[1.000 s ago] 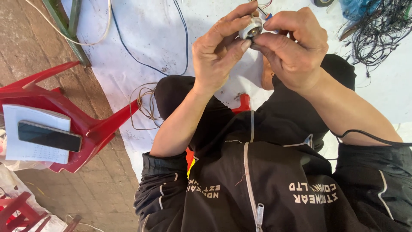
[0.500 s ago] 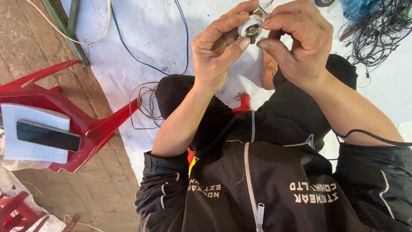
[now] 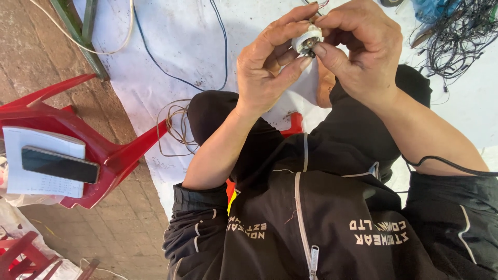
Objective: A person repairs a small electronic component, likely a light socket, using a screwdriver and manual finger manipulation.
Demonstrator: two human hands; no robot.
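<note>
Both hands are raised in front of me over my knees, pinching one small white round lamp holder [image 3: 307, 39] with a metal centre. My left hand [image 3: 270, 65] grips it from the left with thumb and fingers. My right hand [image 3: 360, 49] holds its right side, thumb tip pressed against its dark lower part. Thin coloured wires [image 3: 322, 4] stick out above the holder at the frame's top edge. My black jacket and trousers fill the lower frame.
A red plastic chair [image 3: 111, 150] on the left carries a white booklet [image 3: 36, 181] with a dark phone [image 3: 59, 164] on it. A white sheet [image 3: 171, 46] on the floor holds blue cable, a coil of tan wire [image 3: 174, 122] and a black wire tangle [image 3: 456, 36].
Both hands with the lamp holder have shifted slightly up in view. The fingers have regripped it a little; the chair and phone have drifted slightly in the frame.
</note>
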